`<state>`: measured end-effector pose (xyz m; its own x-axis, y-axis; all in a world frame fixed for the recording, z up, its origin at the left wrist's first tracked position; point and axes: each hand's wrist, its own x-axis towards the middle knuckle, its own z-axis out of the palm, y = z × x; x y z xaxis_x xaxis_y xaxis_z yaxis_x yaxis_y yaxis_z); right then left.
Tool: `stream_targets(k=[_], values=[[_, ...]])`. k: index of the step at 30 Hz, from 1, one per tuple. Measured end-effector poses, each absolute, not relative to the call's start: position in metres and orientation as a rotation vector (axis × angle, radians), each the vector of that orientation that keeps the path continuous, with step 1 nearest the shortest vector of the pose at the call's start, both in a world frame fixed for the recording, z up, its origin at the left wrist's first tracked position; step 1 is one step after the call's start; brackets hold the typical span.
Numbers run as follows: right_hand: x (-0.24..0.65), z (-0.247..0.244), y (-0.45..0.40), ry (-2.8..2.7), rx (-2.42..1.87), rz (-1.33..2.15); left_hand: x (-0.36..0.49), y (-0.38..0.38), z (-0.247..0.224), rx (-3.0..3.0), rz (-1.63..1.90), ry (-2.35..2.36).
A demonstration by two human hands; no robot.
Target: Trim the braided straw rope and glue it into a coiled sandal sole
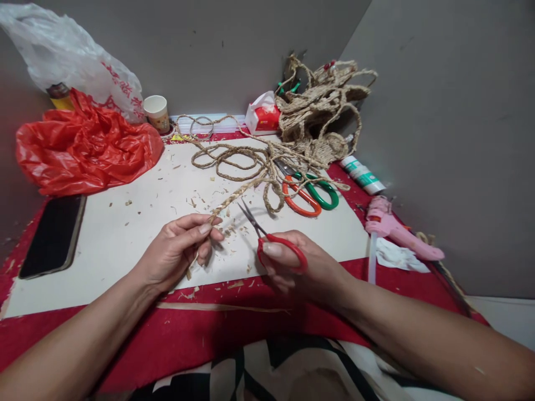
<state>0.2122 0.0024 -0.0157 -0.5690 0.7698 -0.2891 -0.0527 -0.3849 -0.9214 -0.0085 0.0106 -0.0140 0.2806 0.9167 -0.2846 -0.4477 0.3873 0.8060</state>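
My left hand (188, 239) pinches the near end of a braided straw cord (234, 196) between thumb and fingers, and a short tail hangs below the palm. From there the cord runs up and back into a loose coil on the white board. My right hand (292, 259) grips small red-handled scissors (288, 245). Their blades are slightly parted and point up and left, a little right of the cord and apart from it. Behind them, larger scissors with one orange and one green handle (326, 192) lie beneath strands of the coil.
Straw scraps litter the white board (125, 245) on a red cloth (200, 334). On the left are a phone (54, 236), a red plastic bag (87, 147) and a paper cup (156, 111). On the right, a woven straw bundle (309, 111) and a pink glue gun (397, 231) lie near the wall.
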Motion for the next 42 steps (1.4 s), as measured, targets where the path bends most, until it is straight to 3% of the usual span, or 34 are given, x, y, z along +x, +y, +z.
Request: stream_targets(k=[6, 17, 42], values=[[0.208, -0.017, -0.004, -1.007, -0.776, 2.472, -0.008, 0.01, -0.017, 0.677, 1.007, 0.848], [0.208, -0.025, 0.003, -0.711, -0.528, 2.7, -0.006, 0.008, -0.021, 0.695, 0.958, 0.815], [0.204, -0.022, 0.001, -0.81, -0.636, 2.458, -0.005, 0.009, -0.021, 0.714, 0.969, 0.823]])
